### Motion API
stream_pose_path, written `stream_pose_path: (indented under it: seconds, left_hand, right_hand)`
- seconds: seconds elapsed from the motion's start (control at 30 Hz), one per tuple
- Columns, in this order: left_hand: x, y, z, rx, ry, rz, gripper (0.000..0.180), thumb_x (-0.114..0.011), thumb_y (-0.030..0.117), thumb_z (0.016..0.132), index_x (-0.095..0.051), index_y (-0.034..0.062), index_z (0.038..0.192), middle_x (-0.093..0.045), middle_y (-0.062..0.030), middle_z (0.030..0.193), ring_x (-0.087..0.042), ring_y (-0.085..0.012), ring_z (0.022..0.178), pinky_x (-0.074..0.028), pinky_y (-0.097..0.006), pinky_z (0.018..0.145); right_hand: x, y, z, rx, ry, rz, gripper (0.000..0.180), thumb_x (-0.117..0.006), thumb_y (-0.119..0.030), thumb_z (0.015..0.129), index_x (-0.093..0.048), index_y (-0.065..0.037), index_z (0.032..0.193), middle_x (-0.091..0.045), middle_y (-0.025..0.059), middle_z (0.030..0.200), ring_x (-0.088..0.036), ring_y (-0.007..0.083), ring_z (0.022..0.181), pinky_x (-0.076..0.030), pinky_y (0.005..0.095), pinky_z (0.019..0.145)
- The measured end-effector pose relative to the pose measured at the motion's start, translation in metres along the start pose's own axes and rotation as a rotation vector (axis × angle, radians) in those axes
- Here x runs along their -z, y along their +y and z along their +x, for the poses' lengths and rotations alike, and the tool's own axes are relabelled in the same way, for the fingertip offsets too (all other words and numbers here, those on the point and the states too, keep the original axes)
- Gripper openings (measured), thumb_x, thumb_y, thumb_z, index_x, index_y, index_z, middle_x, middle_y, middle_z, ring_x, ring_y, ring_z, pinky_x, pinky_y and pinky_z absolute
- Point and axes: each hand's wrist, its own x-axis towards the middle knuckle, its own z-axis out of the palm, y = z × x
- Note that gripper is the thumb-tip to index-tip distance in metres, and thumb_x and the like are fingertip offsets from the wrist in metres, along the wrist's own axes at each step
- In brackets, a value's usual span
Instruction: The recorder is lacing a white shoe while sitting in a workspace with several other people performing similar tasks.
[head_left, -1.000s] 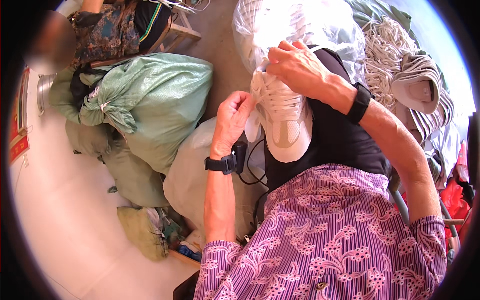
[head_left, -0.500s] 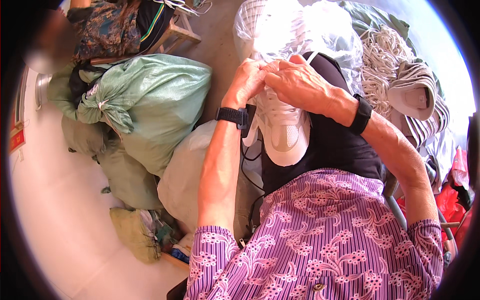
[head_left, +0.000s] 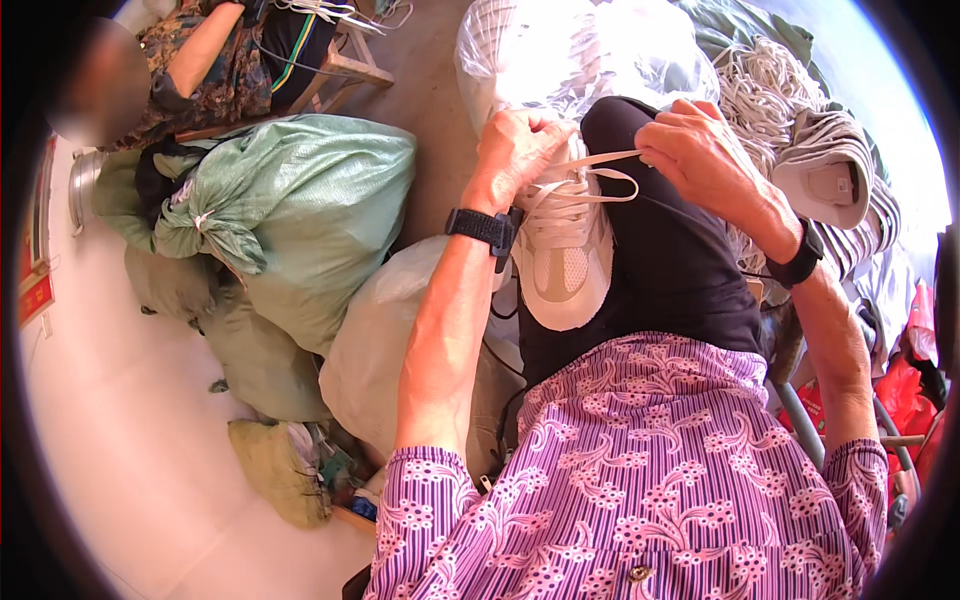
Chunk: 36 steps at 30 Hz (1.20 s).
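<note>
Green sack (head_left: 300,210) tied shut, upper left of centre. Pale sack (head_left: 375,340) just below it, small olive bag (head_left: 280,470) lower left. Clear bag (head_left: 580,50) at top centre. Heap of white laces (head_left: 760,90) upper right, grey shoe upper (head_left: 830,170) beside it. Seated person (head_left: 200,60) top left.

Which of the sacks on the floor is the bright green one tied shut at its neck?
The big green sack left of the left hand; the sack below it is pale grey-white.

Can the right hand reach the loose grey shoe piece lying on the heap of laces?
Probably yes: the right hand holds a lace of the white shoe, but the grey shoe piece lies just beside its wrist, nothing between.
</note>
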Motion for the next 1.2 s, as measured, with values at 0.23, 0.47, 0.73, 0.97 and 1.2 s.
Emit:
stream_pose_path:
  seconds: [0.23, 0.47, 0.73, 0.97, 1.2]
  left_hand:
    - [-0.002, 0.000, -0.001, -0.002, 0.023, 0.065, 0.034, -0.073, 0.035, 0.081, -0.070, 0.0008, 0.079, -0.060, -0.0019, 0.069, -0.052, -0.0085, 0.064, -0.046, -0.028, 0.062]
    - [-0.006, 0.008, -0.002, -0.067, 0.024, 0.050, 0.027, -0.073, 0.026, 0.081, -0.067, 0.0006, 0.075, -0.060, -0.0036, 0.070, -0.053, -0.0111, 0.063, -0.045, -0.028, 0.060]
    - [0.018, -0.021, -0.029, -0.252, 0.432, 0.020, 0.026, -0.065, 0.021, 0.089, -0.063, -0.0048, 0.092, -0.059, -0.0092, 0.085, -0.054, -0.0151, 0.080, -0.045, -0.030, 0.072]
    - [0.032, -0.039, -0.064, 0.149, 0.476, -0.735, 0.019, -0.057, 0.021, 0.093, -0.066, 0.0042, 0.096, -0.061, -0.0014, 0.082, -0.055, -0.0076, 0.068, -0.045, -0.022, 0.063]
    - [0.029, -0.059, -0.085, 0.269, 0.452, -1.278, 0.024, -0.055, 0.028, 0.095, -0.062, 0.0085, 0.108, -0.064, -0.0028, 0.094, -0.061, -0.0173, 0.076, -0.052, -0.040, 0.074]
  right_hand:
    - [-0.004, 0.006, -0.014, -0.108, 0.040, 0.067, 0.012, -0.061, -0.018, 0.085, -0.064, -0.007, 0.085, -0.061, 0.0084, 0.078, -0.057, 0.0286, 0.081, -0.042, 0.0396, 0.076]
    - [-0.003, 0.005, -0.017, -0.114, 0.078, 0.082, 0.014, -0.062, -0.020, 0.085, -0.064, -0.006, 0.084, -0.061, 0.0096, 0.077, -0.058, 0.0287, 0.082, -0.043, 0.0399, 0.077]
    - [0.005, 0.015, -0.029, -0.243, 0.161, 0.167, 0.013, -0.061, -0.013, 0.084, -0.065, -0.001, 0.087, -0.064, 0.0123, 0.082, -0.061, 0.0311, 0.076, -0.049, 0.0379, 0.071]
    - [-0.016, 0.028, -0.039, -0.530, 0.332, 1.047, 0.016, -0.067, -0.020, 0.090, -0.066, -0.004, 0.093, -0.061, -0.0015, 0.083, -0.052, 0.0062, 0.072, -0.043, 0.0232, 0.068]
    - [-0.025, 0.021, -0.033, -0.565, 0.375, 1.798, 0.012, -0.061, -0.022, 0.095, -0.060, -0.010, 0.099, -0.063, -0.0001, 0.095, -0.061, 0.0097, 0.091, -0.049, 0.0247, 0.083]
